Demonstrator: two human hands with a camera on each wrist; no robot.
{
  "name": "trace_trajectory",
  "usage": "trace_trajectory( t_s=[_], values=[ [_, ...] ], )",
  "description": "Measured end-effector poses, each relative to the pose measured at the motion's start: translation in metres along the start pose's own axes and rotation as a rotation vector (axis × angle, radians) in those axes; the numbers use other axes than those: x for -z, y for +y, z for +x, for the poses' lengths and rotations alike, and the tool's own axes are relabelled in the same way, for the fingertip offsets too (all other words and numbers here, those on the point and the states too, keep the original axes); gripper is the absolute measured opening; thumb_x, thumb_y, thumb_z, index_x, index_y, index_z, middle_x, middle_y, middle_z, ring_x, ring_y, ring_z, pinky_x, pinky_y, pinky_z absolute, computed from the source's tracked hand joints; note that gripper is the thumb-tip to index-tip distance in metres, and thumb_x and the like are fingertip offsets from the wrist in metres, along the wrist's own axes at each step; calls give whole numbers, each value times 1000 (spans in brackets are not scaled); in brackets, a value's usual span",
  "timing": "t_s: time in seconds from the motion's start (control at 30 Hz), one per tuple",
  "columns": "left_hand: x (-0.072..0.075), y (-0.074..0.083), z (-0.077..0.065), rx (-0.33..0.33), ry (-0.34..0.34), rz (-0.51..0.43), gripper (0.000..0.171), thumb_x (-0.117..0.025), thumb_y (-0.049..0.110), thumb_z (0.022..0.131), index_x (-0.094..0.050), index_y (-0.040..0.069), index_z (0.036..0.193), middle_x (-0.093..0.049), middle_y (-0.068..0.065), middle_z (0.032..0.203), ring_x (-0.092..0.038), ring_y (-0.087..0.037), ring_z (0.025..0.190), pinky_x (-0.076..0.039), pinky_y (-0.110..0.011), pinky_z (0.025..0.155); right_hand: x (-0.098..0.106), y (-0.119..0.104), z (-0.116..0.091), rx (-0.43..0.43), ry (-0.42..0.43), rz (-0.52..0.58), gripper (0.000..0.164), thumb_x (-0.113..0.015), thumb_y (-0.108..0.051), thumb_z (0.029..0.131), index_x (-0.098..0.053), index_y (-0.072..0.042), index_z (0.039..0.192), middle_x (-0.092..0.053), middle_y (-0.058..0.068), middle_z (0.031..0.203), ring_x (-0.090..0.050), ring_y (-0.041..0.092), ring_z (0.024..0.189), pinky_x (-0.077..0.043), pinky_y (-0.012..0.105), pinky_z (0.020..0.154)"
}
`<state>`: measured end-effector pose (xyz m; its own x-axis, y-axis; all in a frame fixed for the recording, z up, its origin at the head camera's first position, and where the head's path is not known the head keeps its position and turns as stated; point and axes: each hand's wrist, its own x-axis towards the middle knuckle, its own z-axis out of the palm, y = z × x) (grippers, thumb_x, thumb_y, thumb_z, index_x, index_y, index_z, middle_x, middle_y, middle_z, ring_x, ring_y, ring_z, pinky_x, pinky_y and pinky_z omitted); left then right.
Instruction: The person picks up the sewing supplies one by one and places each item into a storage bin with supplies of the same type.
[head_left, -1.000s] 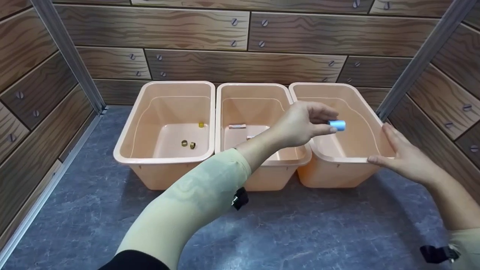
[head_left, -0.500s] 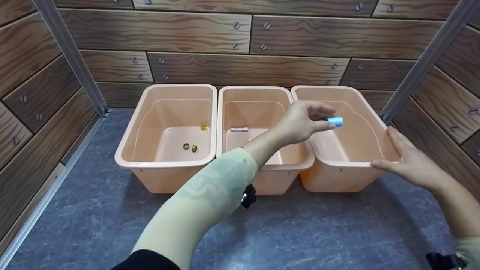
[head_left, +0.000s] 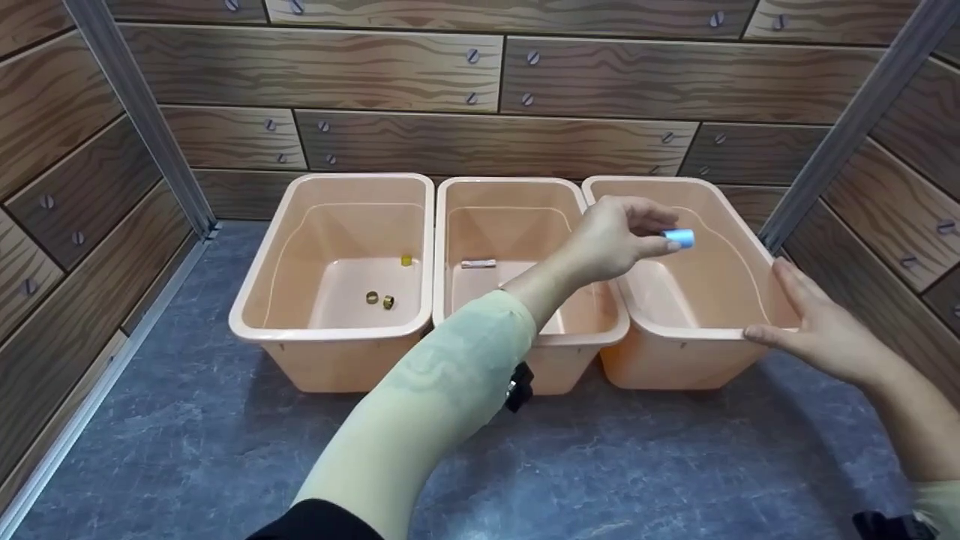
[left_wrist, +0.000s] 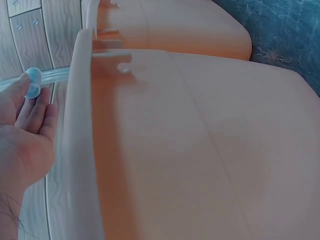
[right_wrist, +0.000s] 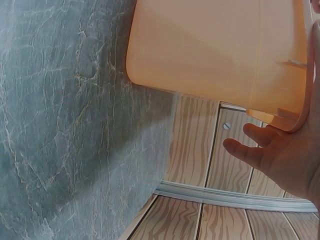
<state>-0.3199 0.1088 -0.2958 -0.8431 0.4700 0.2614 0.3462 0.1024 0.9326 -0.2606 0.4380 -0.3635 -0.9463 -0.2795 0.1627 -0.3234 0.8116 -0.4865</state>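
Note:
My left hand [head_left: 611,238] pinches a short, shiny light-blue cylinder [head_left: 679,238] between thumb and fingers, above the right-hand peach bin [head_left: 697,331]. The left wrist view shows a round, hollow-looking end on the blue cylinder [left_wrist: 33,82]. At the front right corner of that same bin rests my right hand [head_left: 832,322], its thumb on the front rim and its fingers stretched along the right side. From below, in the right wrist view, the fingers of the right hand [right_wrist: 280,155] look extended beside the bin [right_wrist: 210,50].
Left of that bin stand a middle bin [head_left: 510,184] holding a small pinkish-silver cylinder [head_left: 478,264], and a left bin [head_left: 330,332] with two brass-coloured rings [head_left: 388,302] and a small yellow piece [head_left: 406,260]. My left forearm partly hides the middle bin. Wood-patterned walls [head_left: 397,67] enclose the grey floor.
The left hand shifts slightly left, then back right, still pinching the blue cylinder over the right bin. The right hand stays on the rim. The camera view tilts slightly upward.

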Motion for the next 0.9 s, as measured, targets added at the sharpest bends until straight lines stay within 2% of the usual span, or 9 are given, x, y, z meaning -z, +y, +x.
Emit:
trace_trajectory(
  t_s=[0.23,0.47,0.77,0.9],
  values=[
    [-7,-2,8,41,7,81,34,-86,19,92,-78,9,124,-79,5,107,-71,0,95,-54,-12,82,-1,0,1,8,13,1,109,-79,-32,95,-6,10,165,-4,41,168,-6,63,153,-5,65,123],
    [-15,-6,11,69,16,152,33,-86,23,92,-79,12,123,-79,7,106,-70,2,94,-52,-11,81,-3,1,0,2,5,5,109,-79,-32,96,-6,9,166,-4,41,168,-7,64,152,-8,71,122],
    [-24,-11,18,69,1,151,34,-86,23,93,-79,11,124,-79,6,108,-69,2,96,-51,-10,81,-4,2,0,8,4,9,108,-79,-30,96,-6,10,165,-5,42,168,-6,64,153,-6,66,123],
    [-25,-9,22,96,14,149,33,-86,24,93,-79,13,124,-79,7,107,-69,2,96,-51,-11,81,-1,0,1,2,1,13,109,-78,-30,97,-3,9,165,-2,42,168,-4,64,153,-5,70,122]
  ],
)
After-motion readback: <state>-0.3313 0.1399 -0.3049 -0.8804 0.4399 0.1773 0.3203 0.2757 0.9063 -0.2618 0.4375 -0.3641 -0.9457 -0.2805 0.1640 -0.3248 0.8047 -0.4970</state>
